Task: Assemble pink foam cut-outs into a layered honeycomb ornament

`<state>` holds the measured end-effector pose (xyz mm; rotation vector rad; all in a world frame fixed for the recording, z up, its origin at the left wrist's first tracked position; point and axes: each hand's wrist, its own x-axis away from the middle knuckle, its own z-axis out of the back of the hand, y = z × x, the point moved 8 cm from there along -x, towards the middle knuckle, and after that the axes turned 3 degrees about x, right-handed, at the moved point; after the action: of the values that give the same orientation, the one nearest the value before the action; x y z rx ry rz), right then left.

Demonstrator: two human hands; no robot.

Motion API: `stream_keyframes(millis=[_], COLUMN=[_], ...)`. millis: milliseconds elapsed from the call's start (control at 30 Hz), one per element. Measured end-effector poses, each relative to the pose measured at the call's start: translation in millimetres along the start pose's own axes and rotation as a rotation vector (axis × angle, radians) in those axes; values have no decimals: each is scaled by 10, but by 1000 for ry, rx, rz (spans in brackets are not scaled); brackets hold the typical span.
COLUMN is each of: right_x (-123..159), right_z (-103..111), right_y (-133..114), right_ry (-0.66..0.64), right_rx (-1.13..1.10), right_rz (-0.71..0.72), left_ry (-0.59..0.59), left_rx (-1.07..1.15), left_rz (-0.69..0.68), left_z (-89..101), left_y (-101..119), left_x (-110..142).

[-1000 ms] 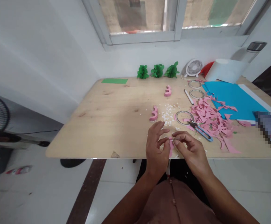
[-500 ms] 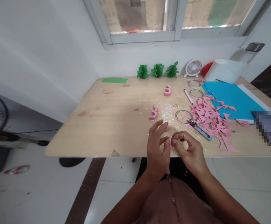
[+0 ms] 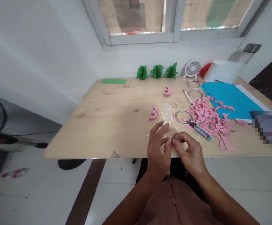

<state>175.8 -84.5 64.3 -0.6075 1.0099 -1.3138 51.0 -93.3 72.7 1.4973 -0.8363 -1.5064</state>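
Note:
A small pink paper piece is pinched between the fingertips of both hands, just above the table's front edge; the fingers cover most of it. My left hand grips with thumb and index while its other fingers stick out. My right hand holds the same piece from the other side, fingers curled. Two stacks of pink curved paper pieces lie beyond: the nearer pink stack and the farther pink stack. Blue-handled thread snips rest right of my hands, tips by a ring of tape.
Pink paper scraps heap at the right, beside blue sheets. White bits are scattered mid-table. A marker, two more rings, a small fan and three green paper shapes stand or lie farther back. A green strip lies back left.
Both hands stay at nearly the same place, with the pink piece still between the fingertips and slightly turned. The camera view has shifted a little.

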Motion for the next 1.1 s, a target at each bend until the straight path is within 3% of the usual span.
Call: stream_keyframes(millis=[467, 700, 933, 1100], right_x=[29, 21, 74, 91], right_z=[-25, -48, -49, -30], right_y=[-27, -66, -214, -225], right_ry=[27, 2, 30, 46], right_rx=[12, 67, 312, 313], right_rz=[6, 74, 243, 235], left_ry=[50, 47, 61, 57], left_rx=[-25, -122, -130, -127], left_rz=[-27, -61, -67, -68], left_z=[27, 43, 71, 91], left_y=[-11, -50, -82, -78], left_x=[18, 32, 20, 26])
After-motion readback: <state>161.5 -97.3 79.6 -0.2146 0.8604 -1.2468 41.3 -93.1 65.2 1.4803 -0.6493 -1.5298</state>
